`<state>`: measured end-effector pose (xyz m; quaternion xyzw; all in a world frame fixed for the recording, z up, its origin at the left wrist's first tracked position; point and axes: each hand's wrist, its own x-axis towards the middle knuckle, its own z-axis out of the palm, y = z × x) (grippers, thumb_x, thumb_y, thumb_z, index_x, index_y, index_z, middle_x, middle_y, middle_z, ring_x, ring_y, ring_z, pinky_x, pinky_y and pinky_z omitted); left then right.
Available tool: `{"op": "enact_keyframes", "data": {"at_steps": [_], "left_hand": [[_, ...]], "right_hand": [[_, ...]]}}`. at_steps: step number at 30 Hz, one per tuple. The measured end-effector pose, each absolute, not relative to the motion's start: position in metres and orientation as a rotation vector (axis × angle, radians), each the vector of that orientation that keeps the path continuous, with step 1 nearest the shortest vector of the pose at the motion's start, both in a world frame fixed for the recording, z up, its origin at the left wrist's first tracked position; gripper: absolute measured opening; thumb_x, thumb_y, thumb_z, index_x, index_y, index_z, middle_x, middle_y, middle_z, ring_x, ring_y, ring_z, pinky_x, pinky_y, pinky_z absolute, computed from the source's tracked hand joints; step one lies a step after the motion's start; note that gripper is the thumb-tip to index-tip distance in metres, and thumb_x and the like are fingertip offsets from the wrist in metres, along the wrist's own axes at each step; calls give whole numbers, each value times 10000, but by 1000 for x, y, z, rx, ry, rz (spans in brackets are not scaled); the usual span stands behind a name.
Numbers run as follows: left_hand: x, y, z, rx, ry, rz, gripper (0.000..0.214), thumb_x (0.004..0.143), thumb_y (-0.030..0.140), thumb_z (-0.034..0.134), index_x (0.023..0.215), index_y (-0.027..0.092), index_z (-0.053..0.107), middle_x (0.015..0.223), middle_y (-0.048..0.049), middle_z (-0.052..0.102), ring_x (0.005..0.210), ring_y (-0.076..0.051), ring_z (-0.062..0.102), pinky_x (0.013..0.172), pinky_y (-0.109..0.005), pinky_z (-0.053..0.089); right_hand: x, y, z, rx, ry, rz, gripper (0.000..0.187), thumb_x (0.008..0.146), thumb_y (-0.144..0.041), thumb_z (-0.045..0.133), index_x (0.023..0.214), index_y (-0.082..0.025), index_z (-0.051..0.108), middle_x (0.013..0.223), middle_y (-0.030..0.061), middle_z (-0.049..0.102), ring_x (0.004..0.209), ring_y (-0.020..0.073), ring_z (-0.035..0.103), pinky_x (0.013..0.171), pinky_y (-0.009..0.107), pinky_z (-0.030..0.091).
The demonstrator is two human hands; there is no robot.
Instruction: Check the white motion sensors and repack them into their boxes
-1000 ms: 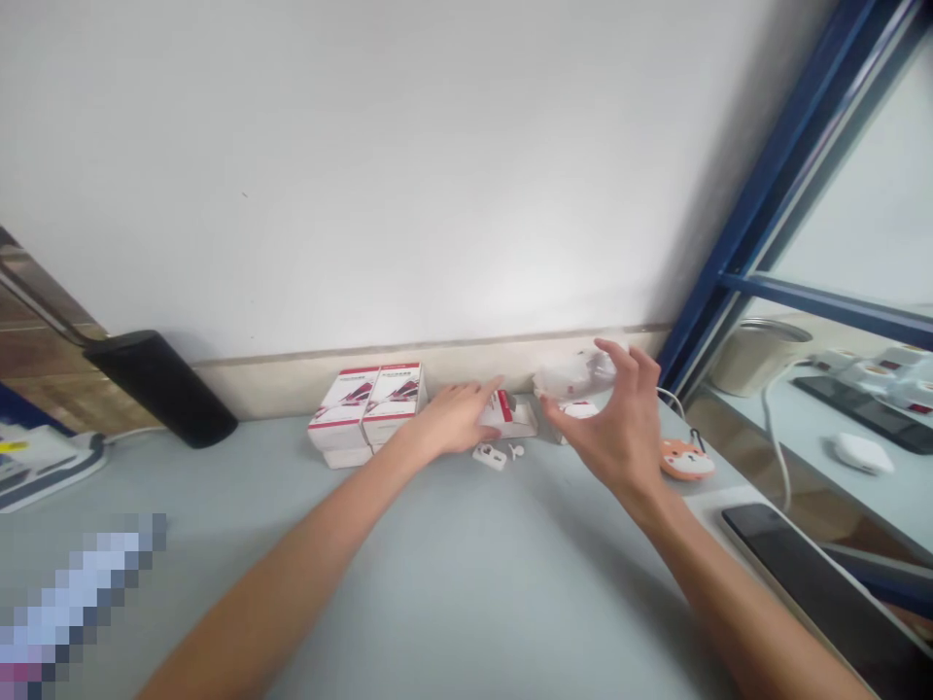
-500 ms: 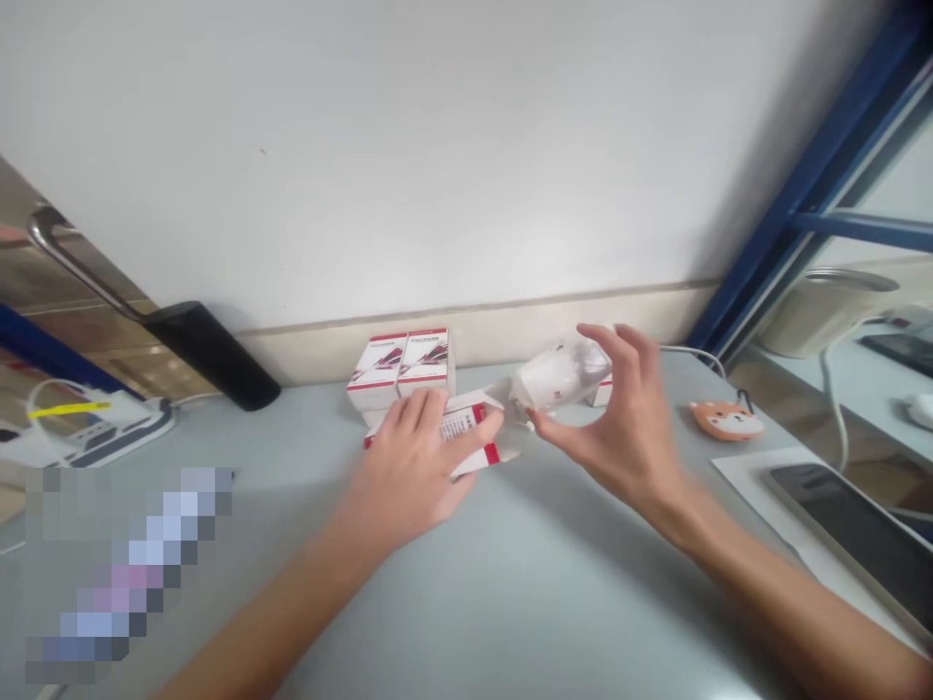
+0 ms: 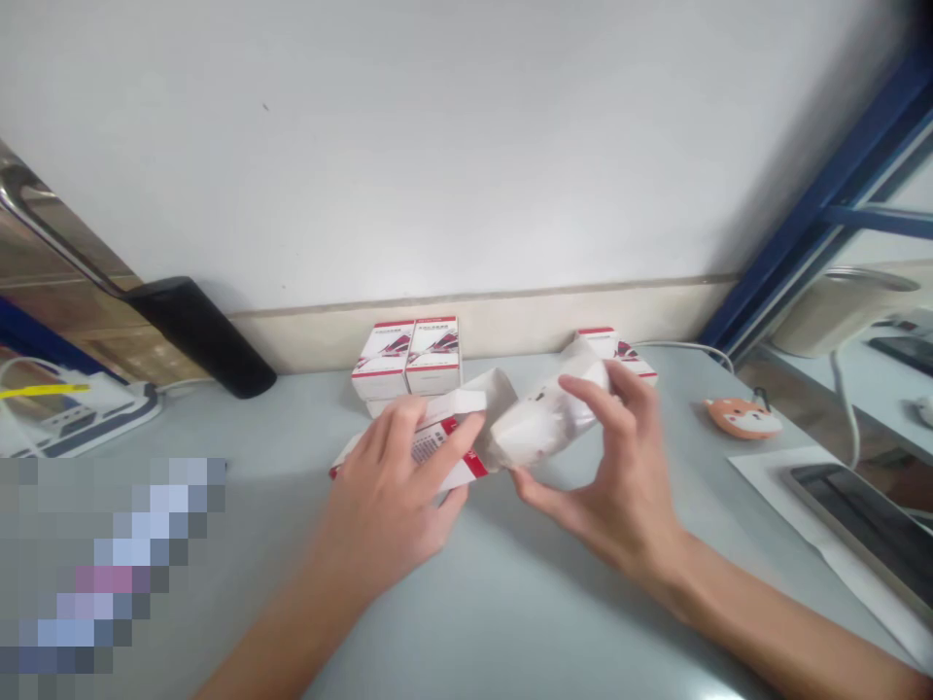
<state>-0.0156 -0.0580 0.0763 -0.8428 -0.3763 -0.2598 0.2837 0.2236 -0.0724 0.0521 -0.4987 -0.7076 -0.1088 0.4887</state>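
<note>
My left hand is wrapped over a white and red cardboard box lying tilted on the desk. The box's right end is open, with its flaps spread. Right beside that opening is a white item wrapped in clear plastic, its near end at the flaps. My right hand curves around the wrapped item, thumb below and fingers on its right side. What lies inside the plastic cannot be made out clearly.
Similar white and red boxes stand together against the wall, and another box is behind my right hand. A black cylinder and a power strip are at left. An orange animal-faced case and a phone lie at right.
My right hand has closed in on the wrapped item, which has shifted slightly down toward the box's open end. The box has tilted, its flaps showing more. The view has moved slightly.
</note>
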Motion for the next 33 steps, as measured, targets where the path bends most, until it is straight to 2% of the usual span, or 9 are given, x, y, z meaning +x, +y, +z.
{"op": "enact_keyframes", "data": {"at_steps": [3,8,10,15,20,27,33], "left_hand": [[-12,-56,76,-2180,-917,-725,642,856,176,734,1467,220,540,1139,-133,547,979,-281,646,842,-422,585],[7,-62,64,-2160,-802,-751,667,850,166,775,1474,145,542,1131,-133,550,1054,-297,650,956,-438,565],[14,-65,57,-2111,-836,-804,675,843,181,787,1471,123,545,1117,-135,551,1037,-292,650,943,-431,567],[20,-65,44,-2069,-887,-862,722,821,187,792,1495,193,536,1084,-112,547,971,-269,648,890,-416,577],[25,-66,41,-2055,-977,-996,688,800,172,789,1447,214,558,1088,-98,545,913,-237,649,854,-386,590],[29,-68,40,-2085,-1032,-1131,658,783,164,789,1408,210,592,1094,-86,553,888,-222,661,841,-369,604],[27,-71,39,-2161,-1065,-1231,701,792,159,768,1452,244,548,1109,-80,551,917,-228,657,824,-376,618]], "right_hand": [[223,-70,53,-1246,-1741,-223,854,792,-391,822,1514,-371,368,1480,157,407,1364,402,509,1071,630,516],[223,-67,54,-1298,-1690,-216,873,779,-427,837,1514,-344,372,1483,178,418,1386,415,494,1071,635,511],[223,-67,53,-1294,-1714,-259,864,815,-368,812,1540,-362,344,1510,177,407,1406,411,480,1096,639,488],[225,-66,51,-1211,-1934,-278,753,943,-239,683,1580,-412,320,1532,156,448,1400,366,509,1113,606,478],[236,-61,60,-1142,-2117,-88,769,956,-276,706,1610,-401,321,1649,144,356,1466,370,451,1124,605,491],[242,-63,66,-1045,-2104,77,712,967,-294,695,1597,-376,375,1697,149,293,1566,376,337,1205,615,420],[249,-66,71,-1023,-2152,312,780,988,-367,682,1654,-428,281,1773,82,138,1632,395,194,1248,652,353]]}}
